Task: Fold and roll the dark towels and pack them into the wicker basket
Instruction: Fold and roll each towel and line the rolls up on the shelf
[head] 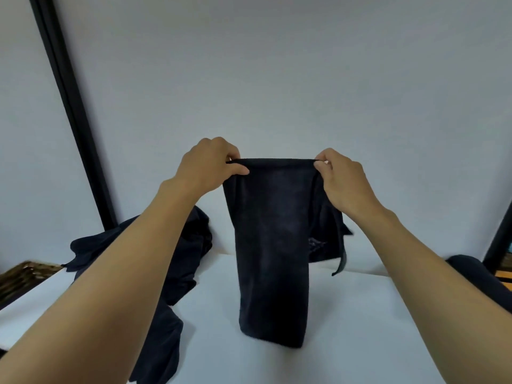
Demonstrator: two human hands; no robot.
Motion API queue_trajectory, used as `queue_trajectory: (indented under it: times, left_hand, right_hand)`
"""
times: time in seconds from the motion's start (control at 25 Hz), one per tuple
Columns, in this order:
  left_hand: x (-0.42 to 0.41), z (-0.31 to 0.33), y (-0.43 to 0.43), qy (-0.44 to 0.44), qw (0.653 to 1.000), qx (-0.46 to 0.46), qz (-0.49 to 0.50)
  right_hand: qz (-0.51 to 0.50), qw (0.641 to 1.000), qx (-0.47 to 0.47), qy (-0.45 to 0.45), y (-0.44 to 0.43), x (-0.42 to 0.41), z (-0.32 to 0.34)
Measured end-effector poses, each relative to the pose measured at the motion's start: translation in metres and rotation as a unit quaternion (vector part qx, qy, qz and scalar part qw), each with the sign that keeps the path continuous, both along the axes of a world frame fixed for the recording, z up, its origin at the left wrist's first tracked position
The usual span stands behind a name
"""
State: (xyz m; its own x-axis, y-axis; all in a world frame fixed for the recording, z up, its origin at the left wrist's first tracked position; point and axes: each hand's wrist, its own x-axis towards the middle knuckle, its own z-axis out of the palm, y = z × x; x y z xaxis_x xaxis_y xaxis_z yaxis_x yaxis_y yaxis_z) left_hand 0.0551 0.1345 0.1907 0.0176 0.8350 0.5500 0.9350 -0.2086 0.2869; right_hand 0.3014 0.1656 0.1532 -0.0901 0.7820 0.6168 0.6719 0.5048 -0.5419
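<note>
Held towel: the dark towel [273,245] hangs upright in front of me, doubled into a long narrow band. Its top edge is pulled straight and level between my two hands. Its lower end comes down to the bench [360,328] and seems to touch it.
Left hand: my left hand [210,164] pinches the top left corner. The thumb lies on the near face and the other fingers [234,155] are curled over the edge, clamped on the cloth.
Right hand: my right hand [343,181] pinches the top right corner the same way, fingers closed on the hem.
Second cloth: another dark cloth [327,245] sits just behind the held towel on its right, mostly hidden by it. A narrow strip [342,261] dangles from its lower corner.
Towel heap: more dark towels [191,245] lie crumpled on the bench to my left, partly under my left forearm. One part trails toward the near edge.
Wicker basket: the wicker basket [25,275] shows only a brown woven corner at the far left, beside the bench and well apart from the held towel. I cannot tell what is in it.
Bench: white and flat, carrying the towel heap.
Right edge: a dark rounded mass [476,281] lies beyond my right forearm. I cannot tell what it is.
Backdrop: a pale wall [277,79], with a black post [72,115] slanting up on the left.
</note>
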Motion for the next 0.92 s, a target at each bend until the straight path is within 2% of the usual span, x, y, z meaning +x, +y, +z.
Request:
queue_trajectory:
  times: [0.08, 0.2, 0.28, 0.4, 0.48, 0.52, 0.56, 0.64, 0.68, 0.72, 0.84, 0.92]
  left_hand:
    - [-0.003, 0.000, 0.002, -0.013, 1.000, 0.010, 0.026]
    - [-0.008, -0.003, 0.005, -0.019, 0.997, 0.018, 0.076]
    - [-0.012, -0.008, 0.006, -0.021, 0.993, 0.005, 0.119]
    - [-0.026, -0.016, 0.006, -0.034, 0.980, -0.022, 0.192]
    - [-0.029, -0.020, 0.004, 0.014, 0.974, -0.043, 0.222]
    - [-0.021, -0.020, 0.002, 0.039, 0.979, -0.052, 0.192]
    - [-0.006, -0.019, 0.000, 0.037, 0.990, -0.064, 0.118]
    - [0.038, -0.019, -0.006, -0.042, 0.988, -0.122, -0.082]
    - [0.057, -0.019, -0.007, -0.077, 0.978, -0.131, -0.140]
    - [0.070, -0.017, -0.004, -0.098, 0.974, -0.122, -0.163]
    - [0.078, -0.010, 0.009, -0.103, 0.981, -0.091, -0.137]
    - [0.079, -0.009, 0.015, -0.075, 0.987, -0.086, -0.115]
  right_hand:
    - [0.037, 0.998, -0.034, -0.034, 0.001, 0.008, -0.003]
    - [0.085, 0.959, -0.126, -0.241, 0.003, 0.010, -0.017]
    - [0.078, 0.947, -0.154, -0.271, 0.008, 0.010, -0.029]
    - [0.074, 0.962, -0.182, -0.189, 0.008, 0.011, -0.035]
    - [0.080, 0.966, -0.189, -0.155, 0.009, 0.009, -0.033]
    - [0.091, 0.967, -0.183, -0.149, 0.009, 0.004, -0.029]
    - [0.109, 0.969, -0.172, -0.142, 0.009, -0.003, -0.023]
    - [0.156, 0.971, -0.154, -0.093, 0.005, -0.022, -0.008]
    - [0.176, 0.972, -0.149, -0.054, 0.002, -0.031, -0.001]
    - [0.188, 0.971, -0.149, -0.010, -0.001, -0.036, 0.004]
    - [0.192, 0.955, -0.184, 0.127, -0.004, -0.028, 0.004]
    - [0.192, 0.940, -0.230, 0.164, -0.006, -0.018, -0.005]
